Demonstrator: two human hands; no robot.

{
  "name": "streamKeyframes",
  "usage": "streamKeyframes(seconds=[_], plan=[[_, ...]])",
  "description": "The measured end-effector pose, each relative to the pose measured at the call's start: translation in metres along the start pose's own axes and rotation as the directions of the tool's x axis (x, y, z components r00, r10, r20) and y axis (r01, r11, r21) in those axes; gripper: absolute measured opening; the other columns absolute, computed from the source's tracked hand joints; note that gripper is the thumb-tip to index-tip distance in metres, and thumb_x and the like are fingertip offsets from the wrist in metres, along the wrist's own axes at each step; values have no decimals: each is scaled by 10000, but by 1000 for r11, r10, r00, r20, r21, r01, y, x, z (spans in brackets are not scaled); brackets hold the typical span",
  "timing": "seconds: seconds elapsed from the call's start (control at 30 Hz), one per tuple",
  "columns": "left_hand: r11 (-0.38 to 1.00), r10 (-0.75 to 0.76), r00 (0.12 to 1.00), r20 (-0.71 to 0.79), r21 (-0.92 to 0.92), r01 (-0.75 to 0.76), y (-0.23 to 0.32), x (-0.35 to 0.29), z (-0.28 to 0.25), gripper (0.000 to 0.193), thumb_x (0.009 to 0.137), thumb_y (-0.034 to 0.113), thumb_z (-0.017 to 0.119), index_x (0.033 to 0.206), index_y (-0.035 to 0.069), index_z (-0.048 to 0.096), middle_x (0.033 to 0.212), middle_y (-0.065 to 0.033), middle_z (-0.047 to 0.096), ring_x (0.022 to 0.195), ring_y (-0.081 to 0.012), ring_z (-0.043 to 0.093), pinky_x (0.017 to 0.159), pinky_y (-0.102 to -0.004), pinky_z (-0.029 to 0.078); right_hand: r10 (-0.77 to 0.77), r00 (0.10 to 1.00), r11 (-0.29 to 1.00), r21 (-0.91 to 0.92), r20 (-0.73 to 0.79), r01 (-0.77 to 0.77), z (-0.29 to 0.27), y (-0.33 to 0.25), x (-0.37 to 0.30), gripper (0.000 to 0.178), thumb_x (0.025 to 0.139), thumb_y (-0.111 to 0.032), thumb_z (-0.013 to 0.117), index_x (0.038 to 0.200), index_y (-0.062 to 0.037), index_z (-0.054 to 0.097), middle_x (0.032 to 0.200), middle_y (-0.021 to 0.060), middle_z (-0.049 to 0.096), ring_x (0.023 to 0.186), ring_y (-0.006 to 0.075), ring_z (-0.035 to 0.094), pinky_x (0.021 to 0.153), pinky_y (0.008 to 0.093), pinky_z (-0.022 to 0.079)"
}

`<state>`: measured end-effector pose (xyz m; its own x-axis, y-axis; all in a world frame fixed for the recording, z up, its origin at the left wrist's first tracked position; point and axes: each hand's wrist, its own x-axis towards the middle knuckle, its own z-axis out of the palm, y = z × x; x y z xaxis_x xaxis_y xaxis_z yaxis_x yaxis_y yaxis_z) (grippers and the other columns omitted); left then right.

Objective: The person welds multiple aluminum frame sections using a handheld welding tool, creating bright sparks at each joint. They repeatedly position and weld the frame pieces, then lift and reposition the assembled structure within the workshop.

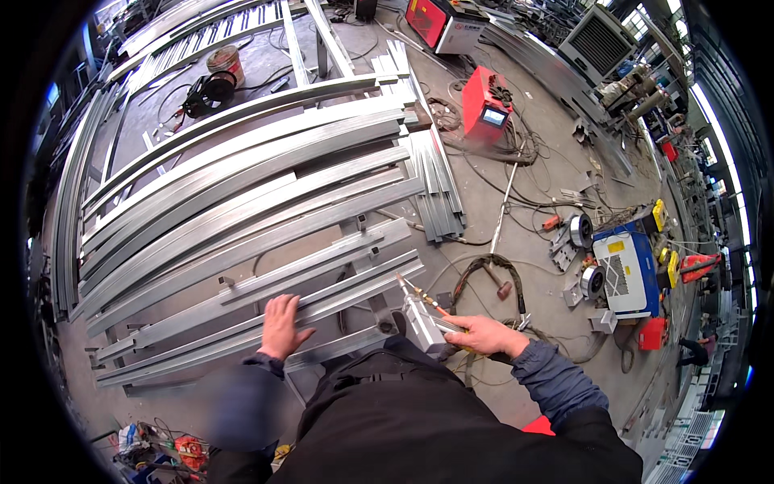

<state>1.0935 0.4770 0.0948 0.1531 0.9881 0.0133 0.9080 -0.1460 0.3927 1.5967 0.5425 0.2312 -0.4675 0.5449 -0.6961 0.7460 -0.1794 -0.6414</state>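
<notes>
closest in, my right hand (484, 333) at about 5 o'clock has its grip clamped round the body of a handheld welding torch (423, 317), a grey metal block with a thin brass-tipped nozzle pointing up toward 11. looks dense and rigid, so i'd hold it by the boxy body, not the nozzle; the black hose (484, 266) looping off behind it probably drags a bit.

my left hand (282, 324) at 7 o'clock lies flat, fingers spread, grip apart, pressing on the nearest galvanised steel tube (322, 298). square-section, smooth, dull silver, long and stiff. i'd guess it's heavy and a bit slick, with sharp cut ends, so best taken mid-length.

further out toward 10–12 more tubes (242, 177) lie in rows across the concrete floor (532, 202), with a short stack (439, 185) crossways. past that, a red welder box (486, 105) at 1 o'clock and a blue-and-white machine (627, 270) at 3.
</notes>
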Motion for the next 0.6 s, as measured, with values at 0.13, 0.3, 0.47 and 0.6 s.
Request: streamKeyframes(seconds=[0.13,0.3,0.47,0.6], plan=[[994,-67,995,68,-76,72,78,68,57,984,737,458,964,1523,37,548,1453,-171,587,1371,-394,529,1235,-544,383,50,998,998,-39,42,-48,-48,2,-3,697,1066,-617,668,1618,-199,582,1220,167,789,1099,301,748,975,391,561],[967,-254,963,95,33,252,124,107,95,1029,703,525,974,1536,90,556,1359,-117,616,1312,-343,538,1193,-518,355,-96,988,993,-50,117,103,-90,21,10,662,1074,-598,655,1585,-180,608,1237,178,783,1103,323,747,988,397,557],[962,-244,970,2,131,241,130,114,108,990,670,547,986,1449,90,580,1307,-102,620,1278,-317,543,1155,-499,341,-127,973,980,-127,192,153,-111,36,26,638,1080,-587,629,1572,-183,612,1288,204,764,1150,369,733,1023,426,554],[966,-225,973,-41,120,228,128,112,115,954,670,561,975,1409,91,596,1275,-92,635,1244,-323,563,1157,-497,346,-105,973,982,-135,204,135,-118,39,37,640,1083,-589,627,1576,-181,608,1291,199,765,1158,362,732,1032,425,551]])
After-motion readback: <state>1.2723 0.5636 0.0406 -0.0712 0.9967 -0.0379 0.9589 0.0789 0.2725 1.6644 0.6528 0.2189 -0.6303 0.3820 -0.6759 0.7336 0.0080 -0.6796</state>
